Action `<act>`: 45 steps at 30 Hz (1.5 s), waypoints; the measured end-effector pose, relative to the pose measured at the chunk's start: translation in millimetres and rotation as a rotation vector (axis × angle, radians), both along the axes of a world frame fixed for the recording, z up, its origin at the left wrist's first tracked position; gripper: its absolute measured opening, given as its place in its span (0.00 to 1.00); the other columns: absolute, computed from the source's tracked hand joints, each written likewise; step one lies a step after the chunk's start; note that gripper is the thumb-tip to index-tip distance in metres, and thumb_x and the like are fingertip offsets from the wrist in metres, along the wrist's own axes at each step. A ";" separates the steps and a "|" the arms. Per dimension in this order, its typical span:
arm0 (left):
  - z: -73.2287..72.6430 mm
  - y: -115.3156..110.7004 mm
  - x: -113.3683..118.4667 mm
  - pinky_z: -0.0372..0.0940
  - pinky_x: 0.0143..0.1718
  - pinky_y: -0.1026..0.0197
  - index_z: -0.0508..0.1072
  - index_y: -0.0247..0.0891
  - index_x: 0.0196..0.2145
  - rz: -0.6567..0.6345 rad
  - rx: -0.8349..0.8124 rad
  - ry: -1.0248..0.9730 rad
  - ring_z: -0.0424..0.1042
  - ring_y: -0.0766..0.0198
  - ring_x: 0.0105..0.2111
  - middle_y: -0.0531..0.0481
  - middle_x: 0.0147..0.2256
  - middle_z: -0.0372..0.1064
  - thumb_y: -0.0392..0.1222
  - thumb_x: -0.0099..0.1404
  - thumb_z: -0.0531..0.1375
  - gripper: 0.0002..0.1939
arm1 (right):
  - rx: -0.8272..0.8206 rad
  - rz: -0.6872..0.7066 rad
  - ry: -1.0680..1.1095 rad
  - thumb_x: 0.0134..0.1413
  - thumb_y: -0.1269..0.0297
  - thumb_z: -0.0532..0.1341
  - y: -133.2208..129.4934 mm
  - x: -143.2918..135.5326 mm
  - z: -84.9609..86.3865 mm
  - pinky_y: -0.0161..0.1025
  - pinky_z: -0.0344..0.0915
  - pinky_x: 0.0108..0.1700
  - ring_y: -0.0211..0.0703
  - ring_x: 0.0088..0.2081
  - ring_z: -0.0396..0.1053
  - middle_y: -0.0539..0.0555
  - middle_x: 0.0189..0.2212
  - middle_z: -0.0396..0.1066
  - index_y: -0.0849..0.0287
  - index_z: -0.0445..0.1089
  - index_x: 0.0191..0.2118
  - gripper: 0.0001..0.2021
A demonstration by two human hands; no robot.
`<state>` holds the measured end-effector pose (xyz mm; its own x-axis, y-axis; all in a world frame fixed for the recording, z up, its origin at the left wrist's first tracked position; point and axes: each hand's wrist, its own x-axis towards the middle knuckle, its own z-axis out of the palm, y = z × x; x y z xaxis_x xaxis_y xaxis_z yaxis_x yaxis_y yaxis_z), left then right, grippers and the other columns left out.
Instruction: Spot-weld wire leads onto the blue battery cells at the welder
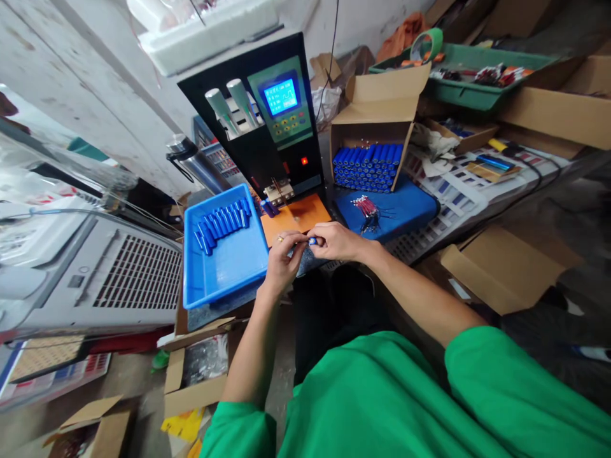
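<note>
My right hand (338, 240) is closed around a blue cylindrical battery cell (312, 241), with one end showing. My left hand (285, 253), with a ring on one finger, pinches right beside that end; what lies between its fingertips is too small to make out. Both hands are over the near edge of an orange work plate (298, 214). Beyond them stands a black spot welder (248, 152) with a lit blue screen (280, 97). Blue cells (268, 207) stand beside its electrode head (279, 191).
Left of the hands, a blue tray (229, 270) has rows of blue cells (222, 224). To the right, a cardboard box (377, 102) full of cells and a bundle of red and black wires (366, 210) rest on a blue surface (410, 207). A steel flask (200, 165) stands behind the tray.
</note>
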<state>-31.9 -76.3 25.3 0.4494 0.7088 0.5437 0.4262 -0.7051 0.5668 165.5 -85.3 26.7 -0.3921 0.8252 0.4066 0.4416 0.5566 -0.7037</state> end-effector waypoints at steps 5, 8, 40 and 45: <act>2.2 -5.7 -6.5 0.67 0.44 0.56 0.70 0.39 0.39 -0.051 -0.098 0.110 0.71 0.60 0.41 0.45 0.37 0.71 0.41 0.71 0.55 0.06 | -0.008 0.032 -0.008 0.47 0.77 0.61 -2.7 -0.7 -3.8 0.34 0.55 0.32 0.35 0.27 0.59 0.46 0.24 0.62 0.62 0.73 0.34 0.07; 0.8 -7.5 -11.3 0.67 0.43 0.58 0.68 0.39 0.38 -0.076 -0.141 0.153 0.71 0.62 0.38 0.46 0.37 0.71 0.40 0.70 0.55 0.04 | 0.000 0.071 -0.012 0.46 0.77 0.61 -4.5 -2.4 -7.5 0.34 0.55 0.32 0.35 0.27 0.58 0.46 0.24 0.62 0.62 0.71 0.32 0.06; -11.8 -8.5 -7.3 0.67 0.42 0.58 0.67 0.40 0.36 -0.076 -0.215 0.098 0.70 0.63 0.37 0.48 0.35 0.70 0.41 0.68 0.55 0.04 | 0.013 0.060 -0.023 0.48 0.77 0.62 -7.6 -0.8 -23.0 0.33 0.57 0.32 0.36 0.28 0.61 0.48 0.27 0.65 0.61 0.72 0.34 0.07; -14.0 1.5 -6.8 0.69 0.49 0.54 0.70 0.40 0.47 0.032 -0.135 -0.006 0.74 0.58 0.46 0.44 0.45 0.74 0.44 0.68 0.58 0.11 | 0.044 -0.105 -0.017 0.52 0.74 0.63 -0.2 4.7 -16.8 0.33 0.60 0.33 0.36 0.29 0.65 0.48 0.27 0.68 0.61 0.73 0.38 0.07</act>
<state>-38.7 -74.8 11.3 0.4223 0.7899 0.4446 0.4439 -0.6079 0.6584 170.2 -85.5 9.9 -0.3120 0.8435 0.4372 0.5105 0.5370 -0.6716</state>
